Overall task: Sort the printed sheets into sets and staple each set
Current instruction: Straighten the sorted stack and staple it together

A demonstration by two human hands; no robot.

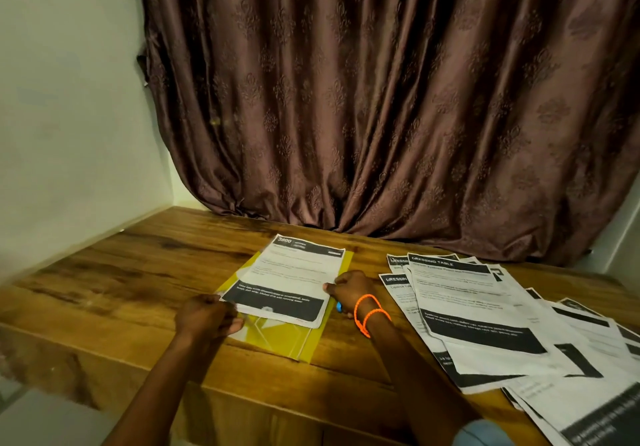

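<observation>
Both grips pinching small set (291, 283) by edges, left hand (207, 317), right hand (349, 291), squaring it over yellow folder (277, 341); next, stapling one corner, loose sheets (485, 314) right of folder unsorted.

Table (131, 272): wood grain, slight sheen. Printed sheets (478, 307): matt paper. Folder (277, 341): glossy yellow plastic. Curtain (381, 99): patterned cloth, satin lustre.

Single view only. Head-worn wide-angle camera, above the near edge of the wooden table (145, 272), facing forward and slightly down. Table fills the lower frame, close; the brown curtain (381, 99) behind the table fills the upper frame; a pale wall (69, 116) stands left of the table.
</observation>
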